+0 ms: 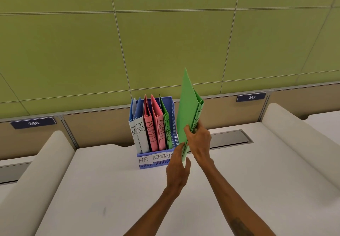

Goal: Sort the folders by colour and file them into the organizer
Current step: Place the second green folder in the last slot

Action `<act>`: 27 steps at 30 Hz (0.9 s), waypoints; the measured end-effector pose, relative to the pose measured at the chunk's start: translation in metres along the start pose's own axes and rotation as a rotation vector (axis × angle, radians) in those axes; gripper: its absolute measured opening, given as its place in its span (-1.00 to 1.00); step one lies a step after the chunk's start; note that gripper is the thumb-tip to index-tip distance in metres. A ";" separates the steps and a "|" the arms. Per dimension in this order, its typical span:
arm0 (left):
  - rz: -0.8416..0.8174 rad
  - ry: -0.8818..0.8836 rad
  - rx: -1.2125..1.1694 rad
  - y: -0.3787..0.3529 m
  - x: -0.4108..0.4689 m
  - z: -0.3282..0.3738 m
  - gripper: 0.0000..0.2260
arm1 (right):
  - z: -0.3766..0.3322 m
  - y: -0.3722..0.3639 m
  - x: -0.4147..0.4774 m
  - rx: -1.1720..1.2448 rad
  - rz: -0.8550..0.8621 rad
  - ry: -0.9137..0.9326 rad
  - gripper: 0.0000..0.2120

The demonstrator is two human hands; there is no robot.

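A blue plastic organizer stands on the white desk against the partition, labelled HR, ADMIN and FIN on its front. Inside stand two blue folders, two pink folders marked ADMIN and one green folder. A second green folder is upright in the air just right of the organizer. My right hand grips it near its spine at the lower part. My left hand holds its bottom edge between fingers and thumb.
The white desk has raised white dividers at the left and right. A grey cable flap lies behind my right hand. Partition plates read 246 and 247. A green wall rises behind.
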State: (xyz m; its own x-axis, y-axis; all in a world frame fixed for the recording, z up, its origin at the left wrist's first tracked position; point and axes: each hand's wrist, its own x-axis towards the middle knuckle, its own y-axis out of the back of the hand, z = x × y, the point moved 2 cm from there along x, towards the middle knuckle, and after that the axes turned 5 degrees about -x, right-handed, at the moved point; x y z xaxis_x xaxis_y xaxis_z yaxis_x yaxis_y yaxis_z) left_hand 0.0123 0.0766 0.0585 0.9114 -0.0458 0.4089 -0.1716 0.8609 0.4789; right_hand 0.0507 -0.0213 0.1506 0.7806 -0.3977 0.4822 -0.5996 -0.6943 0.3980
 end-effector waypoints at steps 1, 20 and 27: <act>-0.006 0.014 0.002 0.002 0.002 -0.002 -0.50 | -0.001 -0.003 0.004 0.020 -0.009 0.008 -0.74; -0.175 0.176 -0.051 0.021 0.085 -0.042 -0.57 | -0.002 -0.071 0.053 0.085 -0.098 0.043 -0.69; -0.201 0.229 -0.078 0.015 0.099 -0.058 -0.49 | 0.012 -0.092 0.057 0.057 -0.130 0.008 -0.68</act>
State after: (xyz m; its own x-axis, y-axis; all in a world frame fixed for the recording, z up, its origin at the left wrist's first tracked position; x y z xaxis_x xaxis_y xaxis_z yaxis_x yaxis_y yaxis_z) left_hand 0.1218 0.1144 0.0609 0.9862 -0.1116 0.1222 0.0419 0.8828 0.4679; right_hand 0.1525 0.0132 0.1322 0.8493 -0.2976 0.4361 -0.4826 -0.7726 0.4125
